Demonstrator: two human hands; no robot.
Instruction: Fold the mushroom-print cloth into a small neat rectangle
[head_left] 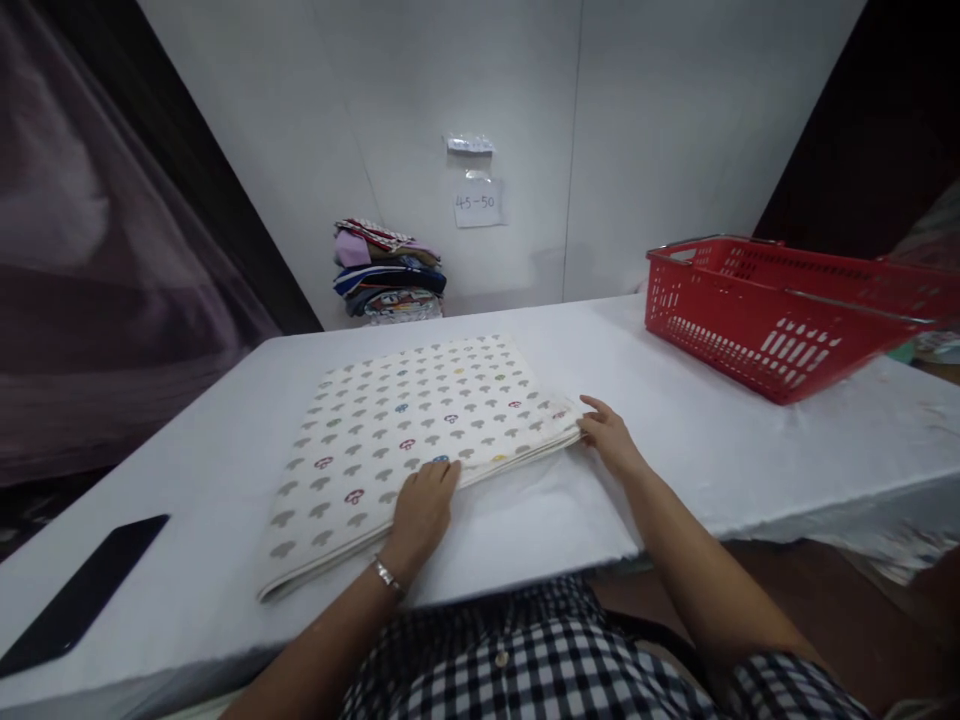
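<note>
A folded cream cloth [420, 430] printed with small grey mushrooms and a few red, blue and yellow ones lies flat in layers on the white-covered table. My left hand [424, 510], with a metal bracelet at the wrist, is closed over the middle of its near edge; the thumb is hidden. At the near right corner, my right hand [606, 435] pinches the layered edge between thumb and fingers, one finger sticking out. The cloth's right side slants back from that corner.
A red plastic basket [750, 320] stands at the right. Against the back wall is a stack of folded fabrics [390, 270], left of a paper label [478, 204] reading 45-50. A black phone-like slab [86, 590] lies at the left front. The table [517, 540] ends just before my body.
</note>
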